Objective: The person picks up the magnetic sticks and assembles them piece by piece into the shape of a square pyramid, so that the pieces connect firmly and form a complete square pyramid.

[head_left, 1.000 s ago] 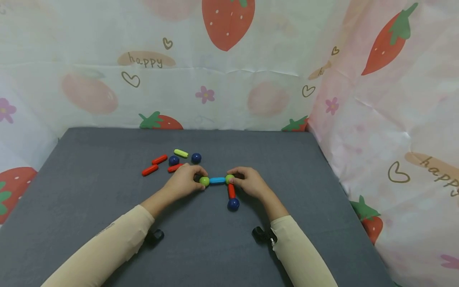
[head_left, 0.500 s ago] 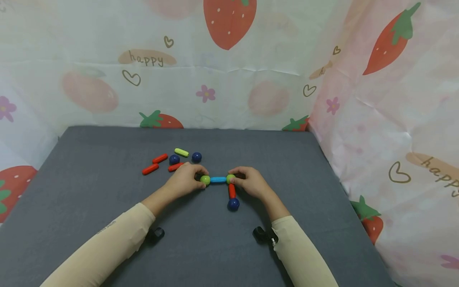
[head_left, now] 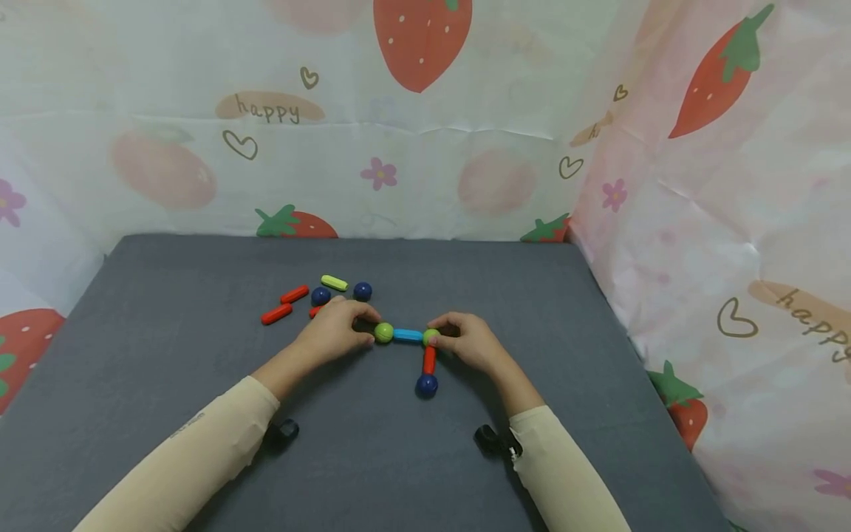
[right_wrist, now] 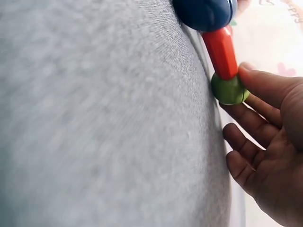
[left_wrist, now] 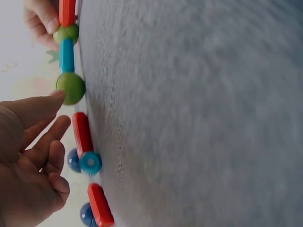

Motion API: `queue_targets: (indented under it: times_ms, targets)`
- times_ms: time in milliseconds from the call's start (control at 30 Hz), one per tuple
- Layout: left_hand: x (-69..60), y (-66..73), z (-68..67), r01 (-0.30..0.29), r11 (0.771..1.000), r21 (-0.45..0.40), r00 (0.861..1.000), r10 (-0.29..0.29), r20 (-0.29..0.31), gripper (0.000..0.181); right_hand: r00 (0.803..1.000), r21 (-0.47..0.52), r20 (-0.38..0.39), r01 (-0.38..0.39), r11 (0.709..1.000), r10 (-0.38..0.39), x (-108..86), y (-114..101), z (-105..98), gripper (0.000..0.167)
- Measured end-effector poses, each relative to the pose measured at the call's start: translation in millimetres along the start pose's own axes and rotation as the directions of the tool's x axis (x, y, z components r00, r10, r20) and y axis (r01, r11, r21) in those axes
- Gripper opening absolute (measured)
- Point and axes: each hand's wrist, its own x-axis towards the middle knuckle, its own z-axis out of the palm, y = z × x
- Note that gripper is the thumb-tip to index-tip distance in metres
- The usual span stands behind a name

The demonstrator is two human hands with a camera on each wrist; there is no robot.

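Two green balls, joined by a light blue stick (head_left: 408,335), lie on the grey cloth. A red stick (head_left: 429,360) runs from the right green ball (head_left: 431,338) to a dark blue ball (head_left: 427,386) nearer the person. My right hand (head_left: 470,343) pinches that right green ball between thumb and fingers. Beside the left green ball (head_left: 383,332) is my left hand (head_left: 332,329), fingers loosely spread. Its thumb tip overlaps this ball (left_wrist: 71,88) in the left wrist view; whether they touch, I cannot tell.
Behind the left hand lie loose red sticks (head_left: 276,314), a yellow-green stick (head_left: 335,283) and dark blue balls (head_left: 362,291). The left wrist view also shows a turquoise piece (left_wrist: 90,162) end-on. A strawberry-print curtain (head_left: 425,170) surrounds the grey table (head_left: 399,473).
My left hand has loosened from the left green ball and drawn back slightly left. The joined pieces have shifted a little to the right and turned slightly, with the right hand still pinching.
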Motion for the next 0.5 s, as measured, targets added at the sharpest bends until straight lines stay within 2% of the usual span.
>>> queue_targets:
  times_ms: [100, 233, 333, 500]
  targets:
    - [-4.4, -3.0, -6.5, 0.007, 1.0, -0.013, 1.0, -0.007, -0.009, 0.033, 1.0, -0.011, -0.008, -0.014, 1.0, 0.013, -4.1, 0.5, -1.5, 0.027]
    - [-11.3, -6.9, -14.4, 0.02, 1.0, 0.009, 0.999, -0.02, -0.027, 0.034, 0.999, -0.018, -0.027, -0.033, 0.999, 0.033, -9.8, 2.3, -4.1, 0.025]
    - [-16.4, -11.3, -20.1, 0.031, 0.999, 0.031, 0.999, -0.031, -0.027, 0.035, 0.998, -0.024, -0.045, -0.043, 0.999, 0.042, -14.2, 3.3, -5.6, 0.025]
    - [-23.3, -22.6, -28.2, 0.032, 0.999, 0.018, 0.999, -0.032, -0.018, 0.036, 0.996, -0.026, -0.073, -0.056, 0.998, 0.054, -20.2, 6.1, -7.5, 0.025]
